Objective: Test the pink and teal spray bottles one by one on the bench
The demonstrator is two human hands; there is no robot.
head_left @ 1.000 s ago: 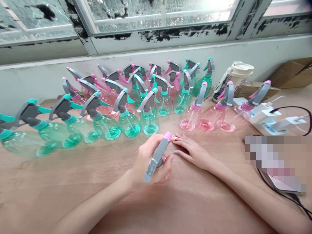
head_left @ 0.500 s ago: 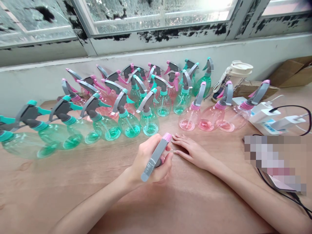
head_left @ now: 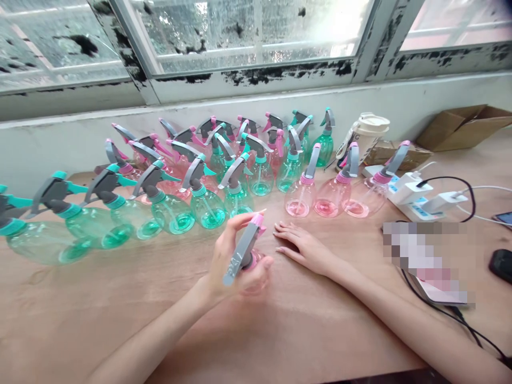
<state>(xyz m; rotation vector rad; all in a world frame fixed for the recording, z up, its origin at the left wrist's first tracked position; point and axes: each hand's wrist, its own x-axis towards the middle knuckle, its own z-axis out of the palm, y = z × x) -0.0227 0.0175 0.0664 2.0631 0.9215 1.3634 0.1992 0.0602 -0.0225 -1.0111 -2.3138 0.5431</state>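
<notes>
My left hand (head_left: pixel 224 261) is around a spray bottle (head_left: pixel 242 249) with a grey head, a pink nozzle and a clear pink body. The thumb lies across the near side of its neck, and the index finger stretches behind the nozzle. The head hides the other fingers. On the wooden table (head_left: pixel 320 330), just right of the bottle, my right hand (head_left: pixel 306 248) rests palm down, fingers stretched out and holding nothing. Beyond my hands, a row of green spray bottles (head_left: pixel 210 208) stands on the left and pink spray bottles (head_left: pixel 332 197) on the right.
More spray bottles crowd together towards the window wall (head_left: pixel 52 138). At right are a lidded cup (head_left: pixel 370 128), an open cardboard box (head_left: pixel 460 128), a power strip with chargers (head_left: pixel 430 205), a blurred-out phone-like device (head_left: pixel 444 290) with cables, and a black mouse (head_left: pixel 502 264).
The view has shifted slightly to the right. My left index finger has straightened and lifted from around the spray bottle, and its grip looks looser. The right hand stays flat on the table.
</notes>
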